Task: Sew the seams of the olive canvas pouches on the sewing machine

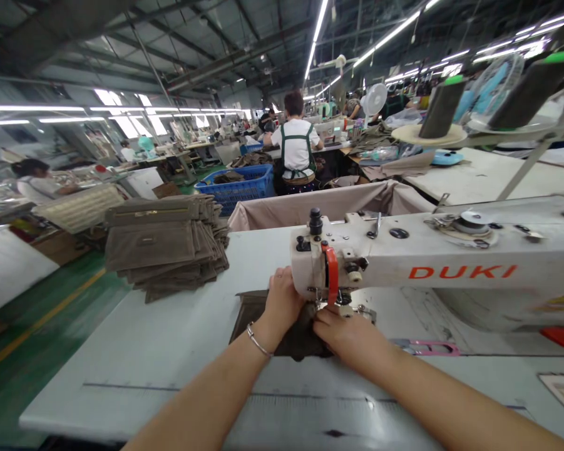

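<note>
Both hands are low in the middle of the frame. Left hand (284,304) and right hand (345,332) are close together, pressed down on a dark brown fabric piece (248,313) right under the head of the DUKI sewing machine (404,266). Can't tell if the fingers actually pinch it, they're hidden. The counter (169,338) is pale grey, with a stack of brown fabric pieces (164,247) at centre left and pink snips (425,347) lower right. Room's a big factory hall with a green floor (37,300) on the left, strip lights (317,31) up top, and a blue basket (239,185) and a person in a green apron (295,147) at centre back.
</note>
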Demonstrator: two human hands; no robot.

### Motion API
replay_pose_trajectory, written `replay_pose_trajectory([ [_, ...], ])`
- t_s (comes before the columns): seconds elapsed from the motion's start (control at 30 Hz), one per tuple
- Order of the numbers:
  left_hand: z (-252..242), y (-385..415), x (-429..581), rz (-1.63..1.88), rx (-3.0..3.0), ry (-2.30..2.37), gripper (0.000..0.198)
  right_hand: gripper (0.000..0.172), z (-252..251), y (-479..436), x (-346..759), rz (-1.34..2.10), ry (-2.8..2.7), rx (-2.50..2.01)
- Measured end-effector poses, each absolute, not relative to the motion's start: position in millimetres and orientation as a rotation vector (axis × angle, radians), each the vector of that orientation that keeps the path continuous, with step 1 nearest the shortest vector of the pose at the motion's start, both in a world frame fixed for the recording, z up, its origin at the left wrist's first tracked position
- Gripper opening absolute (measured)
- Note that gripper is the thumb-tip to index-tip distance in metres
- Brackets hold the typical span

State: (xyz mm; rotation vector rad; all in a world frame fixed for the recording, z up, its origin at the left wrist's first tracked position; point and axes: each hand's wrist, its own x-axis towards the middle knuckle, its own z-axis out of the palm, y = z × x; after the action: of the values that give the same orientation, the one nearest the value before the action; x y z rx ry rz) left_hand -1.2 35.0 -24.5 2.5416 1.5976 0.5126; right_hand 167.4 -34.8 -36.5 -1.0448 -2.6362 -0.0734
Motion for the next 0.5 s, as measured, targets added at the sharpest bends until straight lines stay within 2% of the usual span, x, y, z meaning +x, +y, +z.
replay_pose_trajectory([
  [0.13,-31.2,18.5,-4.5,0.586,2.573,1.531,0.014,0.013,-43.4,-49.2,174.4,-0.046,-2.622,-1.016],
  [0.3,-36.7,-16.8,-16.3,0.538,2.699,1.296,0.025,0.026,-56.5,-63.6,177.1,-0.012,-2.522,-0.99],
  [0.4,-40.7,-21.5,-21.9,0.458,2.863,1.111,0.036,0.023,-56.2,-64.9,175.2,0.002,-2.429,-0.983],
  [0.5,-40.8,-13.6,-26.9,0.422,2.935,0.955,0.035,0.022,-52.0,-62.8,170.6,0.024,-2.381,-0.996],
])
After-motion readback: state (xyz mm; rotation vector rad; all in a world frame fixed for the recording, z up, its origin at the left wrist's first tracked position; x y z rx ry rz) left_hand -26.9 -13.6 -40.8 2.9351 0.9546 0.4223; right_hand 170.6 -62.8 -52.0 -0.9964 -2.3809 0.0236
